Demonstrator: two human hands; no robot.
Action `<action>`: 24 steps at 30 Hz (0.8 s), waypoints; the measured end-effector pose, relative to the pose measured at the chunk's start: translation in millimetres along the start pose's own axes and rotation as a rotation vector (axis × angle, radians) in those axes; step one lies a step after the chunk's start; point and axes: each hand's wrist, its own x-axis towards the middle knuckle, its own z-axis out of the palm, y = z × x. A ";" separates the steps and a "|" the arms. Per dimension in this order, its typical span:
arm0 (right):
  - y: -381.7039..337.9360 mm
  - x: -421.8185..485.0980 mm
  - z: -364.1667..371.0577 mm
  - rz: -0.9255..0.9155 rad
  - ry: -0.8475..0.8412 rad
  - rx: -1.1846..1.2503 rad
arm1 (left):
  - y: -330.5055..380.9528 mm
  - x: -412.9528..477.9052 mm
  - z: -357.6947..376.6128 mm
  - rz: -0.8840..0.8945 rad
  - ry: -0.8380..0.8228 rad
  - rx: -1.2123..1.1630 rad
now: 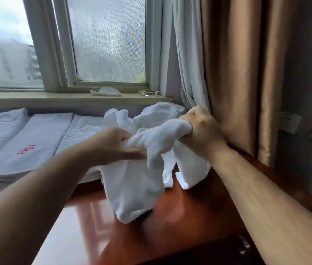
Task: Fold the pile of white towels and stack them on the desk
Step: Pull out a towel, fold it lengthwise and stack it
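Currently I have one white towel lifted above the tabletop, strung between both hands so its own weight drags the bunching out and lets me hunt for an edge to fold along. My right hand is a closed fist wrapped round one end, knuckles up, close against the brown curtain. My left hand pinches the cloth further along, thumb on top and flatter fingers beneath. Between them the towel sags in a thick rope, and below it hangs in several limp lobes. The lowest lobe reaches down to the wood, though I cannot tell whether it rests there.

The fabric is soft, plush terry, thick enough to hold rounded folds instead of creases, so I judge it needs a shake and flat spreading before any fold will stay. The tabletop is glossy reddish wood, hard and slick, reflecting the window light. Behind my hands the pile of unfolded towels sits lumpy at the back of the tabletop, below the windowsill. To the left lies flat folded linen, some waffle-textured, one piece with a small red embroidered mark
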 end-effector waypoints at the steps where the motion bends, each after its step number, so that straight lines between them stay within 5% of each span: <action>1: -5.4 0.6 -1.6 -0.037 -0.157 -0.020 | 0.0 -3.5 -3.3 0.002 -0.005 0.045; 5: -23.7 -20.3 -1.9 0.066 -1.042 0.220 | -1.0 -16.2 1.2 0.068 0.142 0.084; 8: -28.9 -34.1 0.0 0.189 -1.291 0.629 | -1.4 -20.3 2.9 0.111 0.149 0.065; 12: -38.1 -31.5 13.6 0.498 -1.015 1.143 | -0.9 -23.4 -7.1 0.185 0.122 0.001; 14: -46.6 -34.5 26.1 0.530 -0.968 1.180 | -0.2 -23.3 -10.4 0.227 0.175 0.008; 19: -64.1 -30.5 33.7 0.274 -0.975 0.658 | -13.5 -22.4 -18.6 0.184 0.290 0.228; 21: -60.3 -18.5 32.3 0.223 -0.773 0.298 | -26.7 -27.3 -25.1 0.117 0.152 0.346; 24: -51.5 -4.1 21.4 0.228 -0.230 -0.054 | -39.3 -34.2 -33.6 0.024 0.040 0.699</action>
